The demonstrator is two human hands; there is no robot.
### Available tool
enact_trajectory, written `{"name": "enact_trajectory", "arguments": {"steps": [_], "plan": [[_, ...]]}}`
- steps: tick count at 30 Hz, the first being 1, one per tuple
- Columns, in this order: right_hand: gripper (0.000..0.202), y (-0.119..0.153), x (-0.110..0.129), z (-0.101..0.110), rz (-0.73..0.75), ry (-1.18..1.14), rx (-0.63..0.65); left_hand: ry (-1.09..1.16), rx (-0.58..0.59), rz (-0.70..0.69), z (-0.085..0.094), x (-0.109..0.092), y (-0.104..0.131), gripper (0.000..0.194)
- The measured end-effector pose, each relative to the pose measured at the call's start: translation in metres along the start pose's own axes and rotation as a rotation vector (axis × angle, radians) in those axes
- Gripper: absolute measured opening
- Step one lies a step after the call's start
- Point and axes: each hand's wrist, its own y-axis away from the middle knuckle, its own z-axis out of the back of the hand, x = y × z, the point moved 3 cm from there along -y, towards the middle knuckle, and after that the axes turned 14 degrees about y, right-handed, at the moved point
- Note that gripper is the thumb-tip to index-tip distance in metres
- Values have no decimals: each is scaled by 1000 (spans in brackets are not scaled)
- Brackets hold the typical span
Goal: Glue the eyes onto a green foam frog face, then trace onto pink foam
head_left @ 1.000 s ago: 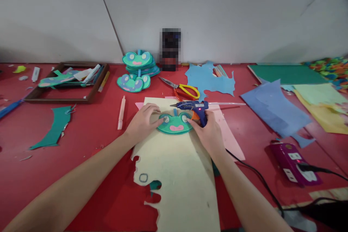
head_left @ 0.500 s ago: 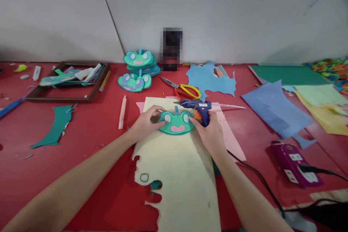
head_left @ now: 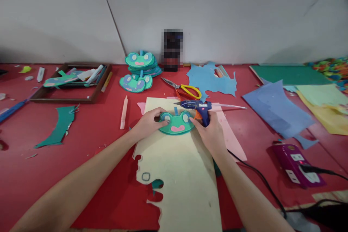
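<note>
A green felt frog face (head_left: 176, 125) with blue and white eyes, a pink mouth and a blue tab on top lies on a cream felt sheet (head_left: 187, 174). My left hand (head_left: 149, 123) pinches its left eye, thumb on top and fingers behind the edge. The thumb of my right hand (head_left: 212, 130) touches the right eye. That hand also closes around the handle of a dark blue glue gun (head_left: 197, 105), its fingers partly hidden. The gun's nozzle points left above the frog, a clear glue stick pokes out to the right, and a small red light glows.
Finished frog faces (head_left: 141, 63) are stacked at the back, near yellow-handled scissors (head_left: 187, 90). A pink marker (head_left: 124, 112) lies left of the sheet. A brown frame (head_left: 65, 99) with pens stands further left. Blue felt (head_left: 277, 107) and a purple power strip (head_left: 297, 165) lie right.
The view has shifted slightly. Both hands keep nearly the same place at the frog face, and the glue gun stays beside it.
</note>
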Motion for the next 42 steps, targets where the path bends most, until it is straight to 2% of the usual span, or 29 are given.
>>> {"name": "enact_trajectory", "arguments": {"steps": [5,11,17,25,30,35,42], "plan": [[66,0,1,0,10,-2,-6,-98,15,9,1,-2,1,32],[67,0,1,0,10,-6,-8,-220,-15,-21,2,-2,1,43],[66,0,2,0,11,-4,-5,-190,-6,-5,2,0,0,37],[65,0,1,0,3,-4,17,-202,-50,-16,2,-1,2,35],[68,0,1,0,-10,-9,36,-139,-1,-8,0,0,1,34],[67,0,1,-2,-4,7,14,-232,-52,-45,-1,2,-2,29],[69,-1,0,-3,12,-27,2,-273,43,26,0,-10,-8,34]]}}
